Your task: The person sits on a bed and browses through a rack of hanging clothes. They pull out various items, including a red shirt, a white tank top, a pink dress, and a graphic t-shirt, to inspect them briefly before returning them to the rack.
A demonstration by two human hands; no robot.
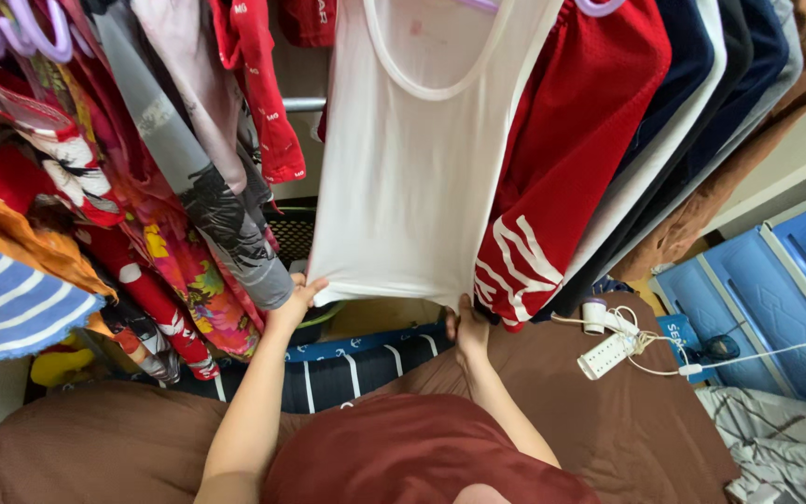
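A: Where is the white tank top (417, 168) now?

B: Hanging at twelve o'clock on the rail, on a lilac hanger (599, 7), between the grey patterned garment (193, 187) at ten o'clock and the red striped shorts (562, 168) at two. Its hem is spread flat.

A: And the hands?

B: The left hand (296, 301) is pinched shut on the hem's left corner; the right hand (466, 331) is closed on the hem's right corner.

A: How should it be held well?

B: I'd judge an even pull at both corners, straight down, so the cloth lies smooth and the hanger does not tip.

A: What lies around?

B: Brown bedding (608, 420) beneath the arms, a white power strip (608, 355) with its cable at four o'clock, blue plastic drawers (776, 280) at three.
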